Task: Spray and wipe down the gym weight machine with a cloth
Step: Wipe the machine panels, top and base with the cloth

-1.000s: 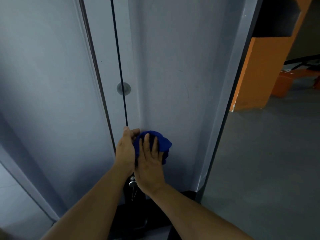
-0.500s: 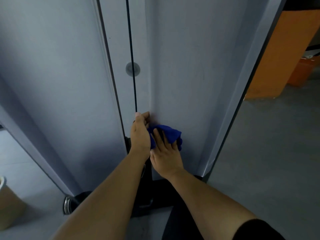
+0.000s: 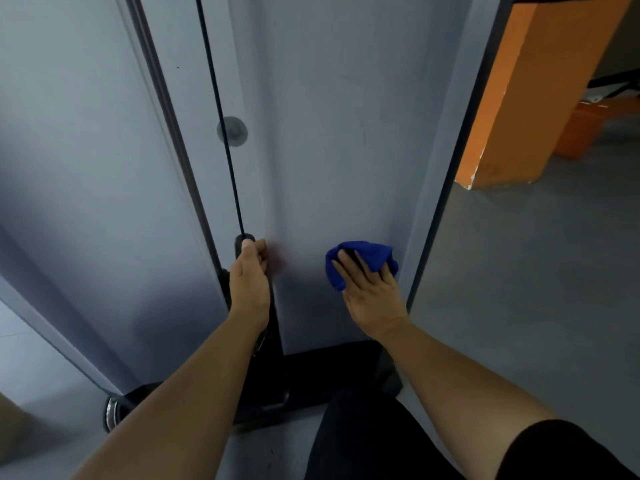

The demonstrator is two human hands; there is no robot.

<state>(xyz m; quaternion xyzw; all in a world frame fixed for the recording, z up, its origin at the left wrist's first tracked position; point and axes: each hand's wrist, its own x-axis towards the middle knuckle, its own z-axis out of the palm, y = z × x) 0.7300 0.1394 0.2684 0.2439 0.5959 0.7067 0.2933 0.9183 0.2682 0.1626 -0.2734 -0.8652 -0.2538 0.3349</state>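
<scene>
1. Fingers (image 3: 349, 263) of the right hand (image 3: 372, 296) are lying flat and a little spread on the blue cloth (image 3: 362, 258), pressing it against the grey panel (image 3: 329, 150) of the weight machine. A flat hand pushes the whole cloth onto the panel, so I think that is why it is being held this way.

2. Cloth is sitting bunched under those fingers, low on the panel, with most of it poking out above and beside the fingertips. It is lying just beside the panel's right edge (image 3: 446, 168), so this looks like the end of a sideways wipe.

3. Left of the cloth, well apart from it, the left hand (image 3: 249, 278) is curling round the black end piece (image 3: 242, 241) where the thin cable (image 3: 221, 126) comes down. I think it is holding the cable out of the way so the cloth can reach the panel.

4. Above that grip, the cable is running straight up past a round grey button (image 3: 232, 131) on the panel.

5. Below both hands, the black base (image 3: 332, 362) of the machine is sitting on the grey floor (image 3: 519, 289). It looks not yet wiped, but I cannot tell for sure.

6. Far off to the right of the cloth, an orange pillar (image 3: 540, 91) is standing.

7. No spray bottle is showing anywhere.
</scene>
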